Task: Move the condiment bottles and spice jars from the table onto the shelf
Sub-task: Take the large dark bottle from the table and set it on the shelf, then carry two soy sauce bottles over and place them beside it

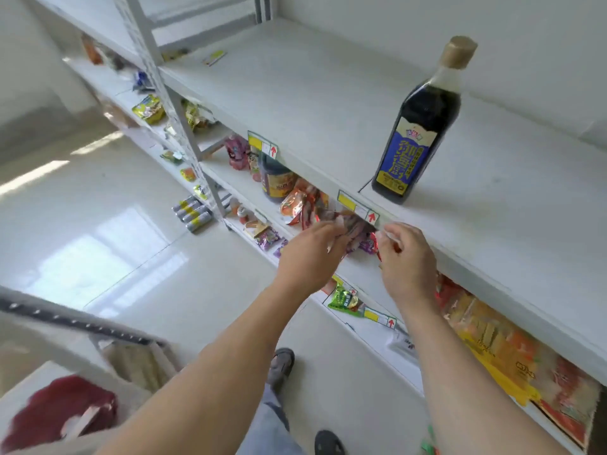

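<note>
A tall dark sauce bottle (418,139) with a blue label and tan cap stands upright on the top white shelf (312,93), near its front edge. On the shelf below, a dark jar (274,183) with a yellow label stands among snack packets. My left hand (308,254) and my right hand (405,257) reach under the top shelf's front edge. Both pinch at colourful packets (358,233) lying on the second shelf. The packets are partly hidden behind my fingers.
Price tags (358,206) with red arrows line the shelf edges. Orange and yellow packets (492,343) fill the lower right shelf. Cans (192,211) lie on the floor by the upright. A table corner with a red item (59,412) sits at lower left.
</note>
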